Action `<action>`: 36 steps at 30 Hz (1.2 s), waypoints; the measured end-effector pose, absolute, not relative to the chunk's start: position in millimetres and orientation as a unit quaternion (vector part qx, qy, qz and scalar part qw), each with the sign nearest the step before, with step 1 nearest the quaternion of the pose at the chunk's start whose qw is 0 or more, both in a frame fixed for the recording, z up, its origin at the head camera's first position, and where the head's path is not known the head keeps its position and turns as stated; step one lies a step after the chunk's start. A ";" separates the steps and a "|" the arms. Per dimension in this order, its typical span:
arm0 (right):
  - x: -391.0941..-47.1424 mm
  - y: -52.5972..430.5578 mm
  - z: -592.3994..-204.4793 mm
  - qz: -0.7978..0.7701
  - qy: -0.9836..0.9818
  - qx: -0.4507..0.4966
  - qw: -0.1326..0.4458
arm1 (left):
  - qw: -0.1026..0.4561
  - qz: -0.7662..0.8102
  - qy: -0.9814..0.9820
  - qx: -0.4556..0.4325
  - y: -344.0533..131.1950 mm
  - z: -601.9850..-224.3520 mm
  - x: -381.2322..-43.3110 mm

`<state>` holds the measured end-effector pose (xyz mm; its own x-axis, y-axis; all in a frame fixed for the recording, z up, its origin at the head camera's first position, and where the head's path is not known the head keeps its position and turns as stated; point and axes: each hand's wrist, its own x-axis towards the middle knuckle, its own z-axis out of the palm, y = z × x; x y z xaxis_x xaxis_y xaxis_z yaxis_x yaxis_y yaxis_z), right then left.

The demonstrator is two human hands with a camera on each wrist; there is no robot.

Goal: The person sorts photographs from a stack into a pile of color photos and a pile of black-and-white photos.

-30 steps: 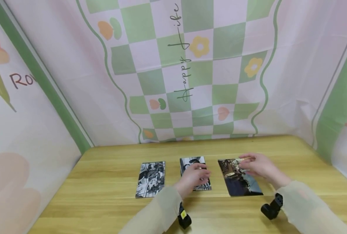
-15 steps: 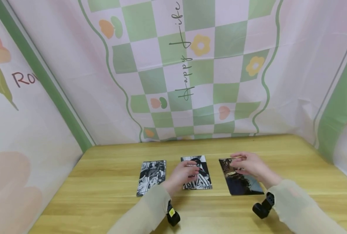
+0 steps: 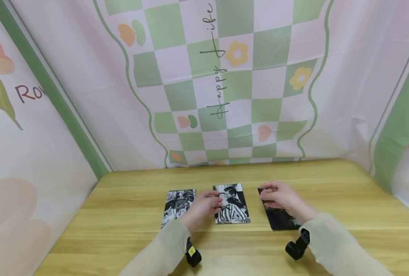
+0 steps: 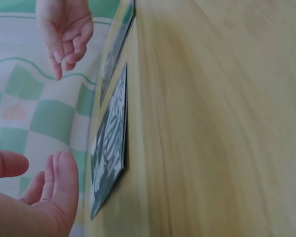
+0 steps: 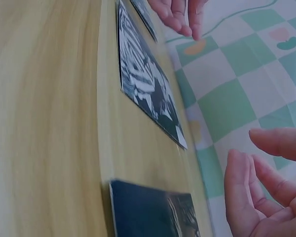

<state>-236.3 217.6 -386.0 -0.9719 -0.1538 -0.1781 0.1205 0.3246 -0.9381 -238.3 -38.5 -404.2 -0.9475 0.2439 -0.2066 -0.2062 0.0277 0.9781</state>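
Note:
Three photo cards lie flat in a row on the wooden table. My left hand (image 3: 202, 209) hovers between the left black-and-white card (image 3: 177, 203) and the middle black-and-white card (image 3: 233, 207), which shows figures and stripes. Nothing is in its loosely bent fingers; the left wrist view shows thumb and fingers apart. Above the dark right card (image 3: 279, 220) hangs my right hand (image 3: 283, 198), covering much of its picture. In the right wrist view a gap separates thumb and fingers, and this hand also holds nothing. That view shows the right card (image 5: 148, 210) below the hand.
The wooden table (image 3: 246, 249) reaches back to a hanging cloth (image 3: 239, 84) with green and white checks. Another printed cloth (image 3: 15, 153) hangs on the left. A small black camera (image 3: 193, 257) sits at the left wrist, and another black camera (image 3: 296, 247) at the right wrist.
Both hands have moved left above the cards. The left hand has uncovered most of the middle card and now overlaps the left one; the right hand covers more of the right card. The cards stay put.

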 end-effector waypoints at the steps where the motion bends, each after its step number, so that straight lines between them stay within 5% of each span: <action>1: -236.6 215.9 -386.9 -0.583 0.803 -0.013 0.119 | 0.161 0.697 0.698 0.015 -40.4 -405.2 -238.4; 36: -241.7 176.8 -411.7 -0.610 0.779 0.007 0.146 | 0.162 0.680 0.715 0.000 -56.7 -415.6 -237.6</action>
<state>-241.7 176.8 -411.7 -0.9572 -0.1674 -0.2361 0.1892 0.2554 -0.9481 -237.6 -56.7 -415.6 -0.9477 0.2195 -0.2318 -0.2207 0.0740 0.9725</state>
